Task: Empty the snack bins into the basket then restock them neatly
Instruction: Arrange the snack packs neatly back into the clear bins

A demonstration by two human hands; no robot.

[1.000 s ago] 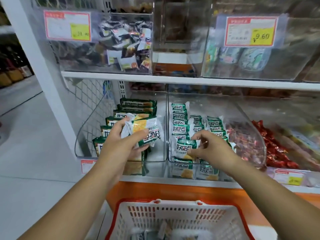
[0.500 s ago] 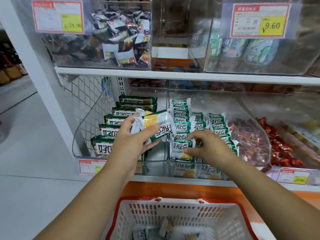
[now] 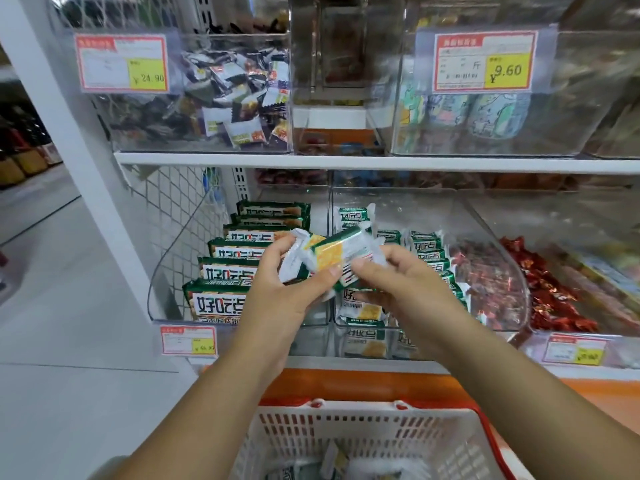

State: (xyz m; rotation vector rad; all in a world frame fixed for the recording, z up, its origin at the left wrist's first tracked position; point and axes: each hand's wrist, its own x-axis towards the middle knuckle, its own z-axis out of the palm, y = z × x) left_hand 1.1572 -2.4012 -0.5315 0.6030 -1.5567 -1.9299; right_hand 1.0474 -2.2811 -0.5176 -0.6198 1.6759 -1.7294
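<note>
1. Head view, the only one: left hand (image 3: 277,296) and right hand (image 3: 408,289) both hold one small stack of cracker packets (image 3: 332,254), in the air before the lower shelf (image 3: 346,363).
2. Grips: left grip is clamped round the stack's left end, right grip pinches its lower right edge. Neither is apart.
3. The stack's long axis runs left-right, right end tilted slightly up.
4. Middle bin (image 3: 398,202) is just behind the stack, nearer the right hand. Left bin (image 3: 166,271) holds bigger packs.
5. Basket (image 3: 363,408) sits straight below, between the forearms, with few packets inside.
6. My read: restocking. The move goes forward into the middle bin, right hand leading.
</note>
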